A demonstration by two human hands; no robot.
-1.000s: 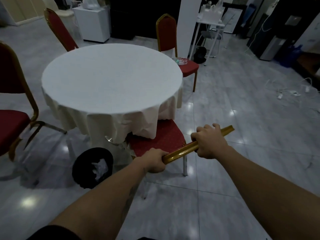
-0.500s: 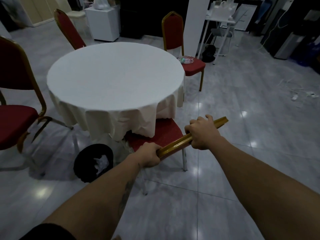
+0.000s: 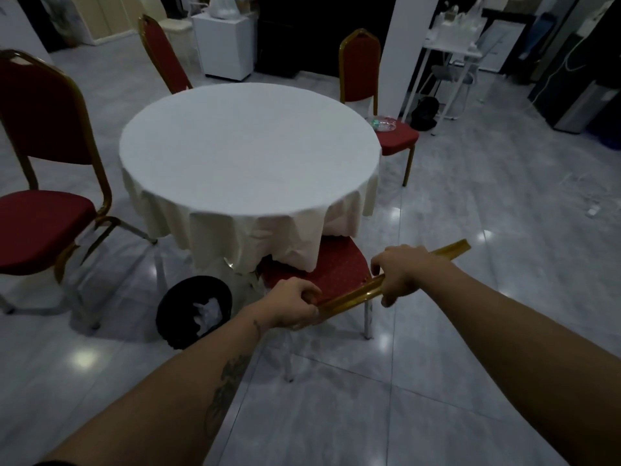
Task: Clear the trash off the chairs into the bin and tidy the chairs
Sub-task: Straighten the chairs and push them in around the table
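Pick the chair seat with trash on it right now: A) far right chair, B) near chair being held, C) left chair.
A: plastic trash lies on the seat of the far right chair; the left chair and the near chair, gripped by the left hand and right hand, show none.

the near chair's top rail (image 3: 349, 295) looks like gold-lacquered metal, smooth and glossy, with a bright streak along it. its seat (image 3: 339, 267) is red cloth, matt and finely speckled. its legs (image 3: 368, 319) look like bare silvery metal with a dull shine. the tablecloth (image 3: 248, 153) is white cloth, matt, smooth on top and creased into soft folds at the hem. the floor (image 3: 470, 237) is pale grey marbled tile, polished, throwing back bright spots of light. the bin (image 3: 171, 317) is black and matt. the trash (image 3: 206, 312) in it looks like crumpled white paper or thin plastic. the wrapper (image 3: 383, 122) on the far chair (image 3: 398, 139) is clear, shiny plastic.
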